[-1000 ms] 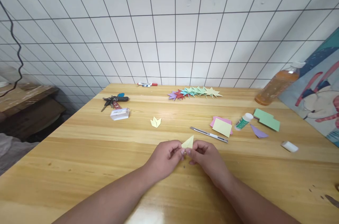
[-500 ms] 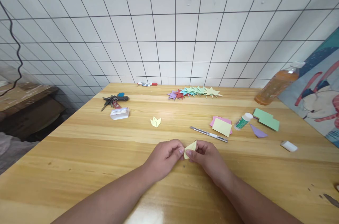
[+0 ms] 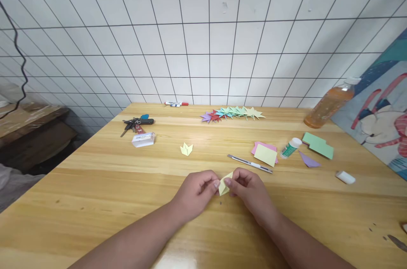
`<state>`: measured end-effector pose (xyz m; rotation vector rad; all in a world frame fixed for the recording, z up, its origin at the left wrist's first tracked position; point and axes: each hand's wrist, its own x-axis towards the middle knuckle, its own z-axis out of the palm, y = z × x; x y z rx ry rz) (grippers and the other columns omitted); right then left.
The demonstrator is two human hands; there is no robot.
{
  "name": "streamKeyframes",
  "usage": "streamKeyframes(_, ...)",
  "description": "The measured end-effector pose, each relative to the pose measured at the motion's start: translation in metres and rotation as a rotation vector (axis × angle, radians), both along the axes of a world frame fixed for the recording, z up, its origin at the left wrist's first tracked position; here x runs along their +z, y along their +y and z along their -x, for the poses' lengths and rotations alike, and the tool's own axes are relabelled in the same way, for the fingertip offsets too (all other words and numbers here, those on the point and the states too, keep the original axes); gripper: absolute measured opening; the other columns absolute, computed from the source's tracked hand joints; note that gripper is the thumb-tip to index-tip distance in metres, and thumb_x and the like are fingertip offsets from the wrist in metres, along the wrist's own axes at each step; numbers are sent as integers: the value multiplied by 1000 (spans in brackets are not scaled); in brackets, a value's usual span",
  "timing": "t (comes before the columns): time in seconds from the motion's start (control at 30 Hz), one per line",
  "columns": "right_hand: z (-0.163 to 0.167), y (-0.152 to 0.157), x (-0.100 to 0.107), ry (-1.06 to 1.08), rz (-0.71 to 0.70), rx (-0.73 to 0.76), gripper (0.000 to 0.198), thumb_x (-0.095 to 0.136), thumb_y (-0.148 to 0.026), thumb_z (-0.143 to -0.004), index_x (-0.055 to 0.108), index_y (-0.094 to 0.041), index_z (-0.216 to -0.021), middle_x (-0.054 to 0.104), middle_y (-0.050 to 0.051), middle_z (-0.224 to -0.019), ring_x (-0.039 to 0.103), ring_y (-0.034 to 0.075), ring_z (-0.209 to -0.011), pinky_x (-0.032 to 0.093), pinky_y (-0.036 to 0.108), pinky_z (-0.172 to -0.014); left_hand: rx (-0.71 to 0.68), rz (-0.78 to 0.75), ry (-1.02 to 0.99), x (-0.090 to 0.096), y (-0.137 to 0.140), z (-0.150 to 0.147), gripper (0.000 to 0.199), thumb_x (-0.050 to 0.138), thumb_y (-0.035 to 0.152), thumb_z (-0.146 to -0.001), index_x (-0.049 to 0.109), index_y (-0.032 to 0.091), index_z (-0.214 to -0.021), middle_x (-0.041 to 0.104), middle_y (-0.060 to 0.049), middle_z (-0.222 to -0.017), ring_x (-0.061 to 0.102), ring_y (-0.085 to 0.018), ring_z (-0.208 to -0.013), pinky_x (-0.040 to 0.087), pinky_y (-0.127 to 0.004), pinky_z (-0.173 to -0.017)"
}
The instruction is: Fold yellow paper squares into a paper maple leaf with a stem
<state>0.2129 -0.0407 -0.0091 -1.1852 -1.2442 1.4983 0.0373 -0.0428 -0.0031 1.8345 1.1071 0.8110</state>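
A small folded piece of yellow paper (image 3: 223,186) is held between my two hands, just above the wooden table. My left hand (image 3: 199,190) pinches its left edge between thumb and fingers. On the other side, my right hand (image 3: 249,188) grips it, the thumb pressing on its front face and the fingers behind, mostly hidden. Farther back lies a folded yellow paper piece (image 3: 186,149) with pointed tips. A slim utility knife (image 3: 249,163) rests just beyond my right hand, beside yellow paper squares (image 3: 266,155) stacked on pink ones.
A row of folded coloured paper pieces (image 3: 233,113) lies near the wall. On the right are a glue stick (image 3: 291,148), green paper (image 3: 319,146), a purple folded paper (image 3: 308,159), an eraser (image 3: 345,177) and a bottle (image 3: 329,105). Keys (image 3: 137,124), a small box (image 3: 143,139) and markers (image 3: 176,104) are left.
The yellow paper has tilted slightly in my fingers, and my right thumb sits a little differently on it. The whole view has shifted slightly; the other things on the table stay put.
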Motion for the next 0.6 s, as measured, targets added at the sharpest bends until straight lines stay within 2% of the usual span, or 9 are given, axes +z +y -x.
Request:
streamKeyframes(0.07,0,0,0,-8,-18,-20,35,69,-45,-67,47,-19,-58,51,-5,-52,46,11,-52,37,23,-53,-58,85,-94,-1,0,-1,29,46,40,-85,58,15,-76,60,-2,-69,53,-13,-63,38,-21,-58)
streamKeyframes(0.17,0,0,2,-9,-31,-15,37,70,-46,-65,46,-19,-57,49,-5,-50,45,11,-51,36,23,-52,-56,168,-97,-2,0,-3,30,51,41,-83,61,14,-73,62,-3,-67,53,-13,-60,38,-21,-56)
streamKeyframes(0.37,-2,-2,4,-54,-77,5,30,60,-46,-75,55,-18,-67,52,-2,-56,48,12,-54,40,24,-55,-26,124,11,-5,1,-2,32,47,35,-85,63,14,-65,63,-3,-65,54,-14,-62,38,-22,-60)
streamKeyframes(0.5,-4,-2,0,-161,-146,-68,32,59,-44,-76,51,-18,-59,52,-2,-54,47,12,-54,38,24,-54,-13,129,65,-6,1,-2,33,45,35,-85,60,15,-64,61,-1,-61,51,-12,-56,36,-21,-56)
streamKeyframes(0.6,-5,-1,0,-181,-152,-54,30,57,-42,-78,52,-18,-61,53,-2,-54,47,12,-54,37,24,-53,-41,145,46,-5,1,-1,34,43,35,-86,60,15,-65,60,-1,-62,50,-12,-56,36,-21,-55)
